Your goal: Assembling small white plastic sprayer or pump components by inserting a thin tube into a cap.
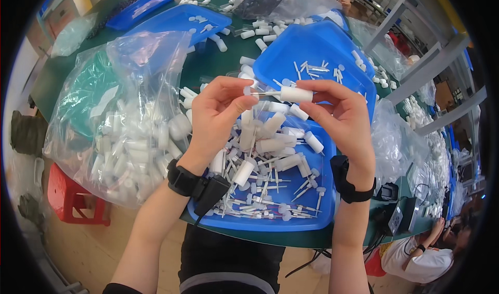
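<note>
Above the near blue tray (325, 218), my right hand (338, 112) grips a white cylindrical cap (296, 94) between thumb and fingers. A thin rod (267, 93) runs from the cap toward my left hand (218, 112). There, thumb and fingertips pinch a small translucent disc (247, 90) at the rod's end. Cap, rod and disc lie nearly level in one line. In the tray below are many similar white caps (243, 172), some with rods, and a heap of thin rods with clear discs (260, 208). A black wrist strap sits on each of my arms.
To the left, a large clear bag (140, 154) holds white caps. Another blue tray (286, 50) with rods stands behind my hands; a further blue tray (213, 21) is at the back left. A red stool (73, 198) stands by the table. Another person (416, 260) is at lower right.
</note>
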Tool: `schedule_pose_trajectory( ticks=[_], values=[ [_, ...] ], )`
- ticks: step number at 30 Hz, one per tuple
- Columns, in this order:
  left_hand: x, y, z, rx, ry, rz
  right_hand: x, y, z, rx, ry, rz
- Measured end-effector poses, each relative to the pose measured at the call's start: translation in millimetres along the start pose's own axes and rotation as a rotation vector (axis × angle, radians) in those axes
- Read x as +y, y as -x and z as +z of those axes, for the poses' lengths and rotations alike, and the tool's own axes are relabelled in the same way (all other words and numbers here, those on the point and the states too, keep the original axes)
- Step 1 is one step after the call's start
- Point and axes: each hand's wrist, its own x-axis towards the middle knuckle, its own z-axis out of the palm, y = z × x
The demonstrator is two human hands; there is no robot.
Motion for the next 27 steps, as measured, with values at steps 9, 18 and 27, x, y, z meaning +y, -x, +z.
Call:
schedule_pose_trajectory(
  ticks=[9,18,27],
  values=[
    [0,0,-1,-0.18,0.217,-0.145,0,6,6,-0.059,0.127,-0.218],
    [2,2,-3,-0.252,0.144,-0.152,-1,7,14,-0.125,0.116,-0.136],
    [9,1,0,-0.196,0.057,-0.109,-34,19,0,-0.125,0.362,0.111]
  ],
)
